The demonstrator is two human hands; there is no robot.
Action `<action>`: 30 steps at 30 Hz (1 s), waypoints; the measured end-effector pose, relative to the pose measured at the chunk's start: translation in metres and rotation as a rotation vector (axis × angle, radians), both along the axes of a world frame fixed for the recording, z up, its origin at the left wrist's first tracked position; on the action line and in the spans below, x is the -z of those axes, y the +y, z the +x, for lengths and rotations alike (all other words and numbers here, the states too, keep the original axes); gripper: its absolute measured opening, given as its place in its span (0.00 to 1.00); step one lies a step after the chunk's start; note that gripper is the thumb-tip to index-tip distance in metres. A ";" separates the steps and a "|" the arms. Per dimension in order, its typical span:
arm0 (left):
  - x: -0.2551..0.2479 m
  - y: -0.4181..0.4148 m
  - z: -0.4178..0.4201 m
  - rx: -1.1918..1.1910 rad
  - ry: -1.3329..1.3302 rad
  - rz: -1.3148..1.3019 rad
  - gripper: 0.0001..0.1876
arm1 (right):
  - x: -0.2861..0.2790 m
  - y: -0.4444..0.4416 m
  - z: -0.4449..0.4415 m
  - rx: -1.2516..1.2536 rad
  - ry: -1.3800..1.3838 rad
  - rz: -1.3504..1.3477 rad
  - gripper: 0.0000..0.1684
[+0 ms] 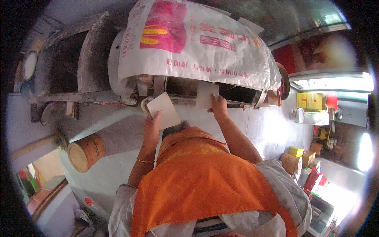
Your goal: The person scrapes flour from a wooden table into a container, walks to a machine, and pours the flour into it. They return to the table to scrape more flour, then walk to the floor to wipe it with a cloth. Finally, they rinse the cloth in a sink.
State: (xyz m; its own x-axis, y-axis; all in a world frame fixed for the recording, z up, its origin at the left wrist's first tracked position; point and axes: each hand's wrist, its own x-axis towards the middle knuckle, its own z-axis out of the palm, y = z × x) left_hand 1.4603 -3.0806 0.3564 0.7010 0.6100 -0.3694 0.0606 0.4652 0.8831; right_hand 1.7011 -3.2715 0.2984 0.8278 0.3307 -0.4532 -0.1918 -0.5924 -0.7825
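Note:
My left hand (152,127) grips a flat, pale rectangular scraper (164,111) by its lower left side, tilted in front of the machine. In my right hand (218,106) is a second pale scraper (203,95), held at its right edge; its upper part overlaps the dark opening along the machine's near side. A white woven flour sack (195,56) with a magenta panel and printed writing lies draped over the top of the metal machine (239,94). What is inside the dark opening cannot be made out.
A round drum-like wooden or cardboard container (86,152) stands on the tiled floor at the left. Further left of the sack is a worn metal trough (63,62). Yellow boxes (311,100) and a white bucket (297,115) stand to the right, with more boxes (308,158) lower right.

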 end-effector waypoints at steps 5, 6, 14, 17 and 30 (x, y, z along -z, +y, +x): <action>0.007 0.002 -0.002 -0.045 -0.046 -0.156 0.22 | -0.021 -0.009 -0.018 0.100 0.145 0.120 0.22; 0.005 0.001 0.007 -0.004 -0.060 -0.130 0.20 | 0.024 -0.051 -0.012 -0.039 -0.055 0.125 0.22; 0.005 0.025 -0.010 -0.073 -0.002 -0.016 0.18 | -0.024 -0.086 -0.003 -0.503 -0.097 -0.039 0.26; 0.043 0.032 -0.022 -0.005 0.089 0.220 0.18 | -0.031 -0.097 0.033 -0.421 -0.090 -0.101 0.28; -0.010 0.023 -0.106 -0.301 0.144 0.271 0.18 | -0.038 0.030 0.048 0.023 0.529 0.013 0.16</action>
State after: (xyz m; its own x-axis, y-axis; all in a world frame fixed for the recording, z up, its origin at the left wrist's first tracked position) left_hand 1.3541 -3.0578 0.3660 0.4300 0.8679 -0.2486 0.0889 0.2333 0.9683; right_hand 1.7488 -3.2414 0.3365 0.4942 0.3235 -0.8069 -0.5753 -0.5741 -0.5826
